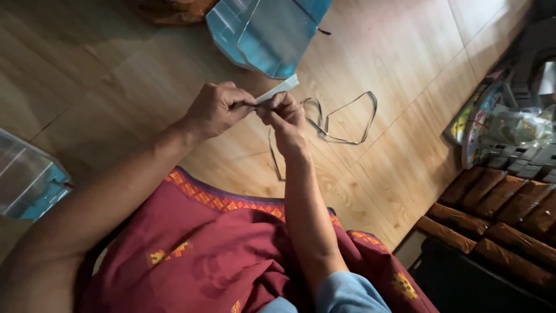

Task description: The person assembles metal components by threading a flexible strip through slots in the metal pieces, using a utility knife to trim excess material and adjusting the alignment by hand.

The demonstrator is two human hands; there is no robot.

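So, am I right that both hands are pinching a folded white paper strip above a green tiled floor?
Not quite: the floor is light wooden planks, not green tile. The head view shows the left hand and right hand pinching the folded white paper strip above it.

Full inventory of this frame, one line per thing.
paper strip: 1, white, pinched between both hands
ribbon: 1, grey, looped on the floor right of the hands
foil bag: 1, blue-silver, top centre
clear container: 1, blue-edged, left edge
wooden floor: tan planks, under everything
brown packets: several, lower right
maroon cloth: 1, orange-patterned, over the lap
left hand: fingers closed on the strip
right hand: fingers closed on the strip
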